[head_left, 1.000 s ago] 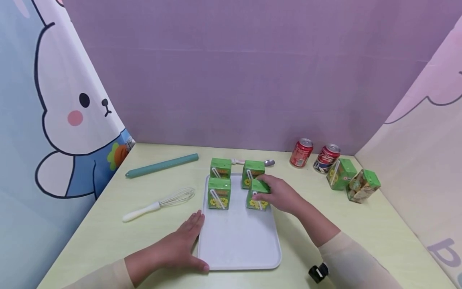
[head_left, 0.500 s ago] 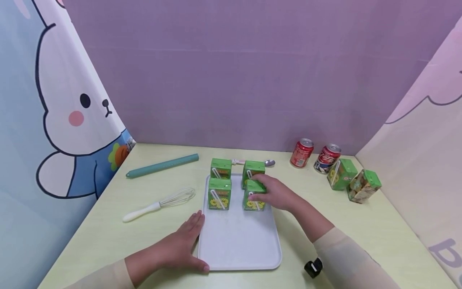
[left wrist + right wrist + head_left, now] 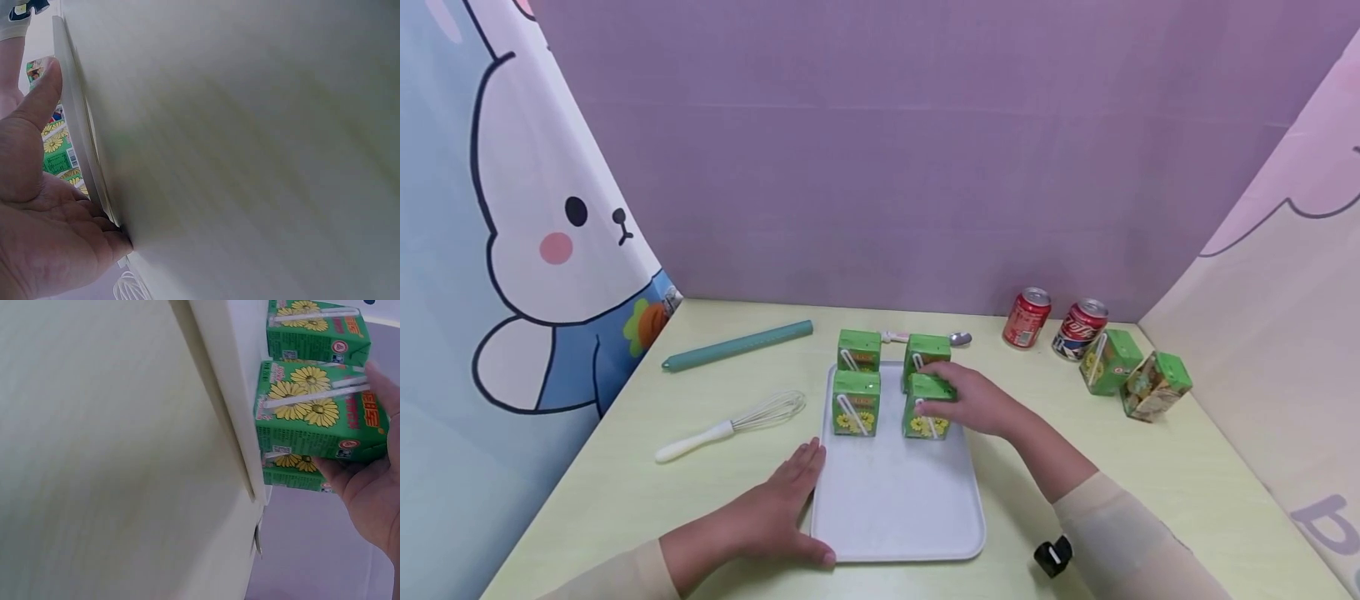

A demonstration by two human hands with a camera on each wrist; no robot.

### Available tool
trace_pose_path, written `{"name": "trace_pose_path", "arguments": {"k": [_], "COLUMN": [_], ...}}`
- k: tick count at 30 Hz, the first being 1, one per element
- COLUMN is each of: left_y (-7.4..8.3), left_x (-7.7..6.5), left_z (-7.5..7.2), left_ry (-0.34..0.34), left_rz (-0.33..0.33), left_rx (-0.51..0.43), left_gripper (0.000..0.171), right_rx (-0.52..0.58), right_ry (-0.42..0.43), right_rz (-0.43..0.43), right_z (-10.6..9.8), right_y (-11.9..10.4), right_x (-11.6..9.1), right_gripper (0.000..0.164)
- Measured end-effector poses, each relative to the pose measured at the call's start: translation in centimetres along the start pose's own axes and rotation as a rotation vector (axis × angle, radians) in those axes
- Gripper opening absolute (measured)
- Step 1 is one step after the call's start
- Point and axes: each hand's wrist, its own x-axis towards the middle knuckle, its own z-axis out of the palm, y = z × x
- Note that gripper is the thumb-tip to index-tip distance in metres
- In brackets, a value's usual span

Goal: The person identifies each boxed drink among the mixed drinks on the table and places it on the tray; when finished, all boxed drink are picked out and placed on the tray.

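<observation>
My right hand [image 3: 973, 400] grips the top of a green juice box [image 3: 927, 427] with yellow flowers and a white straw, standing on the white tray [image 3: 895, 508]. In the right wrist view the thumb and fingers lie on either side of that juice box [image 3: 319, 412]. Another juice box [image 3: 927, 346] stands just behind it, partly covered by the hand. Two more, a front-left juice box [image 3: 855, 404] and a back-left juice box [image 3: 859, 350], stand at the tray's far left. My left hand [image 3: 778, 508] rests with spread fingers against the tray's left edge.
A whisk [image 3: 737, 425] and a teal stick [image 3: 737, 346] lie left of the tray. Behind it lies a spoon [image 3: 958, 338]. At the right back stand a red can [image 3: 1027, 318], a second can [image 3: 1079, 329], a juice box [image 3: 1110, 362] and a tilted juice box [image 3: 1156, 386].
My right hand has moved the gripped juice box slightly left on the tray, and it now stands straighter in front of the one behind. My left hand has stayed put.
</observation>
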Motion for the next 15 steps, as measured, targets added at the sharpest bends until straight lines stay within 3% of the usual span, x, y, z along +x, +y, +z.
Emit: {"name": "trace_pose_path", "arguments": {"k": [8, 15], "left_y": [0.1, 0.2], "left_x": [0.0, -0.1], "left_z": [0.0, -0.1], "left_ry": [-0.001, 0.000], "left_rz": [0.000, 0.002], "left_rx": [0.002, 0.002], "left_gripper": [0.132, 0.132], "right_rx": [0.093, 0.003], "right_ry": [0.085, 0.282], "right_rz": [-0.116, 0.004], "right_z": [-3.4, -8.2], "right_y": [1.7, 4.0], "right_x": [-1.1, -3.4], "right_gripper": [0.050, 0.045]}}
